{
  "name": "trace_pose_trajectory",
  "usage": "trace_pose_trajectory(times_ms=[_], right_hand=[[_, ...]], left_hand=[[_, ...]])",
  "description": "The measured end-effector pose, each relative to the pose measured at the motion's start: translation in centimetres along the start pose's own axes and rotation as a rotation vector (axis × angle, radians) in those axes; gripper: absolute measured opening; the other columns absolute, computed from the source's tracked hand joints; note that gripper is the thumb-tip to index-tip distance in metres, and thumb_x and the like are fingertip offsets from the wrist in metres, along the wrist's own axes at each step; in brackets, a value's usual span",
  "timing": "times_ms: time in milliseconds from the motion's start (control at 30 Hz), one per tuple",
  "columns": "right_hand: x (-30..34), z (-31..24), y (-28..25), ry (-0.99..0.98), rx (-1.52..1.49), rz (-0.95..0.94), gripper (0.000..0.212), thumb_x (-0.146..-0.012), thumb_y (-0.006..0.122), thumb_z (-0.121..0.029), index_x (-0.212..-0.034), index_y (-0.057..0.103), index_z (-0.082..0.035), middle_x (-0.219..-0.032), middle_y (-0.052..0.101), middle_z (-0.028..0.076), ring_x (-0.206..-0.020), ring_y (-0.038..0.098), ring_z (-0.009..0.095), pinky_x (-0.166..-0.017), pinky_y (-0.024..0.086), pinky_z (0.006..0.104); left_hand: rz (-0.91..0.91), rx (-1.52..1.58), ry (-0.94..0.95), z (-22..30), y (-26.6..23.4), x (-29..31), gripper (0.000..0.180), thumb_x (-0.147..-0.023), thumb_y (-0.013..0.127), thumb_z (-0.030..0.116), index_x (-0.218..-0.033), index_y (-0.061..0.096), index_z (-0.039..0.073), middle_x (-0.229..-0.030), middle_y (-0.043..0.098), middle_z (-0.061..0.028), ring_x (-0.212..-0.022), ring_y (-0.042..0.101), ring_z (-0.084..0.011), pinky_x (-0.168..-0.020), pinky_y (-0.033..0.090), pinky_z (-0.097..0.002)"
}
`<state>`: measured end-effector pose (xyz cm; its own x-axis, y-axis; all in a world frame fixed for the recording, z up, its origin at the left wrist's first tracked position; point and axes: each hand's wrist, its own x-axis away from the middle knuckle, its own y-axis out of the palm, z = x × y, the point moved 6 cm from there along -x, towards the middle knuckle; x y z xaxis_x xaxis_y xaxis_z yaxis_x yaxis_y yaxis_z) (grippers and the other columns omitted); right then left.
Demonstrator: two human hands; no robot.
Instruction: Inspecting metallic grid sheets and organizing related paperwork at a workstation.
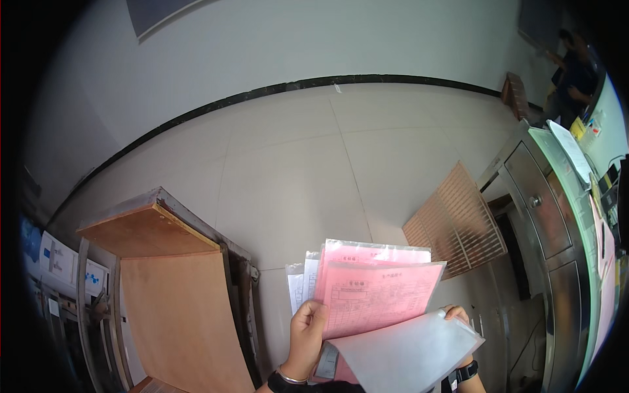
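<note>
My left hand [306, 337] grips a stack of paper forms in clear plastic sleeves by its left edge, thumb on the front. A pink form [380, 298] faces me, with another pink one behind it. White sheets [296, 291] stick out at the stack's left side. My right hand [457, 314] pinches the upper right edge of a whitish translucent sleeve [406, 350]. This sleeve is bent down toward me over the lower part of the pink form. Much of my right hand is hidden behind it.
A wooden piece of furniture with a tan board [177, 314] stands at my left. To my right are a desk with drawers [537, 203], papers on its green top, and a slatted tan panel [458, 223]. A person [573, 82] is at the far right.
</note>
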<state>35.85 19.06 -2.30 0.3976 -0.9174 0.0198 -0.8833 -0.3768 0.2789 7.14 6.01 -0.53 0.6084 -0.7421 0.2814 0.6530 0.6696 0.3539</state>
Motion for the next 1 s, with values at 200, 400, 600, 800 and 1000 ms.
trace_pose_trajectory(times_ms=[200, 400, 600, 800, 1000], right_hand=[[-0.4, -0.7, 1.3, 0.008, 0.017, -0.099, 0.028, -0.085, 0.058, -0.030, -0.089, 0.046, -0.005, -0.093, 0.049, 0.009, -0.082, 0.053, 0.016, -0.072, 0.048, 0.0252], [-0.7, -1.2, 2.0, 0.175, 0.018, 0.354, 0.016, -0.086, 0.057, -0.020, -0.088, 0.051, -0.005, -0.095, 0.056, 0.011, -0.086, 0.053, 0.017, -0.080, 0.045, 0.0259], [-1.4, -2.1, 2.9, -0.115, -0.047, -0.141, 0.028, -0.090, 0.047, -0.030, -0.080, 0.049, -0.004, -0.084, 0.058, 0.012, -0.087, 0.052, 0.022, -0.093, 0.039, 0.0344], [-1.0, -1.1, 2.6, -0.051, -0.109, -0.090, 0.029, -0.090, 0.047, -0.032, -0.081, 0.047, -0.005, -0.084, 0.056, 0.011, -0.088, 0.051, 0.022, -0.093, 0.039, 0.0363], [-1.1, -1.6, 2.8, -0.044, 0.038, -0.103, 0.020, -0.087, 0.055, -0.026, -0.087, 0.047, -0.007, -0.082, 0.053, 0.007, -0.085, 0.051, 0.019, -0.095, 0.036, 0.0349]], left_hand=[[-0.002, -0.031, 0.021, 0.0, -0.1, -0.2, 0.016, -0.093, 0.056, 0.016, -0.082, 0.055, 0.005, -0.080, 0.052, 0.0053, -0.075, 0.044, -0.0029, -0.069, 0.037, -0.0183], [-0.766, -0.224, -0.032, 1.8, 3.2, 2.2, 0.016, -0.093, 0.054, 0.013, -0.081, 0.055, 0.001, -0.088, 0.057, -0.0013, -0.082, 0.053, -0.0093, -0.074, 0.045, -0.0239], [-0.308, -0.275, 0.283, 3.0, 1.9, -0.3, 0.017, -0.092, 0.051, 0.003, -0.108, 0.056, 0.001, -0.121, 0.047, -0.0112, -0.108, 0.052, -0.0178, -0.093, 0.043, -0.0301], [-0.077, -0.361, 0.277, 2.5, 0.2, -1.7, 0.026, -0.088, 0.055, -0.001, -0.113, 0.053, -0.001, -0.114, 0.054, -0.0098, -0.100, 0.054, -0.0135, -0.085, 0.044, -0.0257], [-0.274, -0.651, 0.203, 3.4, 2.3, 0.3, 0.022, -0.082, 0.062, -0.001, -0.104, 0.061, 0.001, -0.090, 0.061, -0.0075, -0.085, 0.059, -0.0158, -0.075, 0.046, -0.0267]])
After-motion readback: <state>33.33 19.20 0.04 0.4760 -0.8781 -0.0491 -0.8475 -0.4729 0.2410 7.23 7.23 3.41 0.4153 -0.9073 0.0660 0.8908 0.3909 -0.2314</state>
